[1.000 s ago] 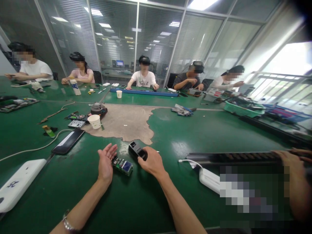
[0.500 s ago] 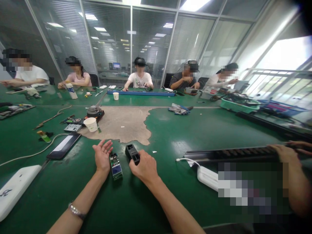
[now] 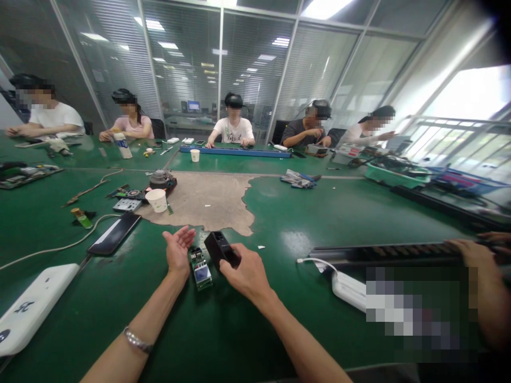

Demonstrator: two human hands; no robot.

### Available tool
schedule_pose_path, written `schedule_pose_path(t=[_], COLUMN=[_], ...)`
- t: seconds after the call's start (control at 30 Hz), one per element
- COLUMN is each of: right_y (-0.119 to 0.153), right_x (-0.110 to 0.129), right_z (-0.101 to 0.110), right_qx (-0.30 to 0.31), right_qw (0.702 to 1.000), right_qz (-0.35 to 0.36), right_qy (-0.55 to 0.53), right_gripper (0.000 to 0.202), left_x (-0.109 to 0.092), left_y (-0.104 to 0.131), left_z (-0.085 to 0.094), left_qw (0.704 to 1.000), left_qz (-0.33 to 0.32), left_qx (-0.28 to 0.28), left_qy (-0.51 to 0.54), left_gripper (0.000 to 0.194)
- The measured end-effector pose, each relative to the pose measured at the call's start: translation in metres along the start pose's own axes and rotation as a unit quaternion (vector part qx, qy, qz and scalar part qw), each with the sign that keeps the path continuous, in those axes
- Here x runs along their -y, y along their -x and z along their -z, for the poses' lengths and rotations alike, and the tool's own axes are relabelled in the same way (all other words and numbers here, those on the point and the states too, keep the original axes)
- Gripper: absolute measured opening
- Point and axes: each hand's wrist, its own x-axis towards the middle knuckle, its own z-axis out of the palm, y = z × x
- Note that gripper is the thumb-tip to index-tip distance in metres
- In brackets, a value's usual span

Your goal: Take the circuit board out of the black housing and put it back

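Observation:
A small black housing (image 3: 219, 250) is pinched between the thumb and fingers of my right hand (image 3: 248, 270), tilted up above the green table. Just left of it a green circuit board (image 3: 202, 274) with a small screen lies on the table. My left hand (image 3: 178, 251) rests beside the board's left edge, palm up, fingers stretched out and holding nothing. The housing and the board are apart.
A phone (image 3: 115, 234), a white power bank (image 3: 35, 308) and a paper cup (image 3: 157, 200) stand to the left. Gloves (image 3: 299, 178) lie farther back. On the right, a person's hand rests on a long black part (image 3: 375, 254). Several people sit across the table.
My right hand has turned and raised the black housing, so more of its side shows. The whole view has shifted slightly. My left hand stays open beside the board.

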Motion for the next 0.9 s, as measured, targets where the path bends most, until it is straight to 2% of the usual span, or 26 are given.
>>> schedule_pose_path(t=[0.17, 0.4, 0.67, 0.9], right_y=[0.011, 0.019, 0.026, 0.033], right_x=[0.036, 0.062, 0.073, 0.068], right_z=[-0.005, -0.022, -0.030, -0.040], right_qx=[0.007, 0.018, 0.011, 0.045], right_qw=[0.997, 0.992, 0.990, 0.987], right_qz=[0.065, 0.069, 0.061, 0.054], right_qy=[0.038, 0.103, 0.125, 0.142], right_gripper=[0.031, 0.032, 0.034, 0.042], left_x=[-0.009, -0.017, -0.016, -0.024], left_y=[-0.001, -0.004, -0.016, -0.010], left_z=[0.003, 0.007, 0.015, 0.014], left_qw=[0.999, 0.994, 0.990, 0.989], left_qz=[0.044, 0.095, 0.138, 0.139], left_qx=[0.001, 0.027, 0.032, 0.036], left_qy=[-0.013, -0.038, -0.021, -0.020], left_gripper=[0.074, 0.071, 0.068, 0.065])
